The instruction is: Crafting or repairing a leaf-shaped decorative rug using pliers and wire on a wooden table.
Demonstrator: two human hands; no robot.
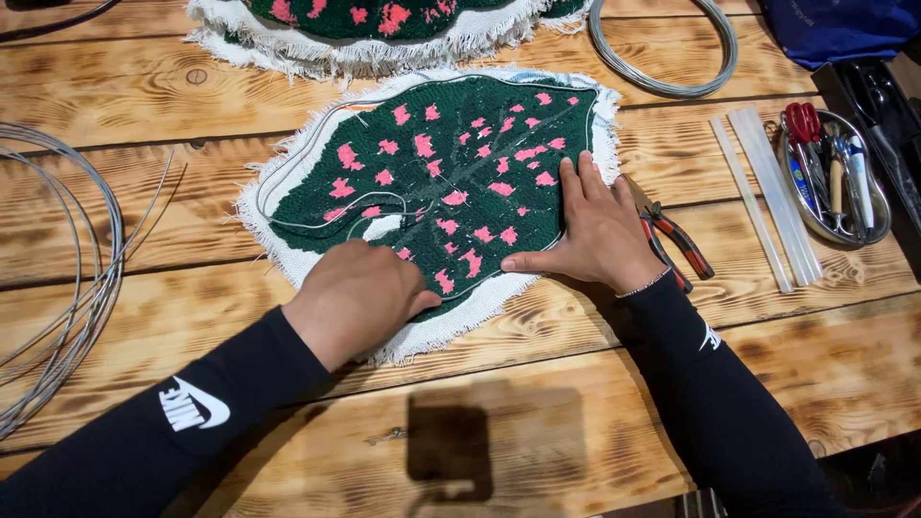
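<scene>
A big leaf-shaped rug piece, dark green with pink spots and a white fringe, lies flat on the wooden table, right in the middle. A thin grey wire runs along its edge, following the leaf shape.

The step in hand looks like laying that wire around the edge of the leaf and holding it down. The left hand rests on the near edge of the leaf. Its fingers are curled under, so I cannot tell if they pinch the wire or just push on it. The right hand lies flat on the right side of the leaf. Its fingers are pressed close together and point up the table, and the thumb sticks out to the left along the wire.

The next move seems to need slow, careful pushing, so the wire stays close to the edge and does not spring off.

Both arms come in from the bottom in black sleeves and bend in toward the leaf.

Just beside the right hand lie pliers with red and black handles. Farther right are clear glue sticks and a metal tray of tools. A wire coil lies at the top, more loose wire at the left, and a second leaf piece above.
</scene>
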